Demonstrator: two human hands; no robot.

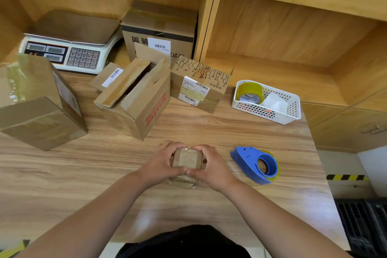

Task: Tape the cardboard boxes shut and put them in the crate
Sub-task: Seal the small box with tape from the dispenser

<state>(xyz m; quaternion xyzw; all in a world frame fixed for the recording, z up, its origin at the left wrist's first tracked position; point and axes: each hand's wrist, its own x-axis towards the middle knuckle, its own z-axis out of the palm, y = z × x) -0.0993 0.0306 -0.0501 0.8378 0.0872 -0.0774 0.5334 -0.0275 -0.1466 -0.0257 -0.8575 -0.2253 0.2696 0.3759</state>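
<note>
Centrally: a small cardboard box [187,159] sits on the counter [83,174], near its front edge, glossy tape showing across its top.
Left hand [162,163]: grips the small box's left side, fingers [173,146] curled over the far edge, thumb along the near edge.
Right hand [211,165]: grips the right side the same way, fingers clamped round the box; the two thumbs meet at the near edge.
Tape dispenser [256,164]: blue, lying on the counter just right of the right hand, apart from it.
Open box [136,100]: behind the hands, flaps up, red print on its side.
Other boxes: a large taped box [39,102] at the left, a labelled box [201,86] right of the open one, a tall box [161,25] behind them on the shelf.
Scale [69,48]: at the back left, keypad facing forward.
White basket [293,111]: far right of the counter, holding a yellow tape roll [250,92].
Crate [364,222]: dark and slatted, on the floor right of the counter.
</note>
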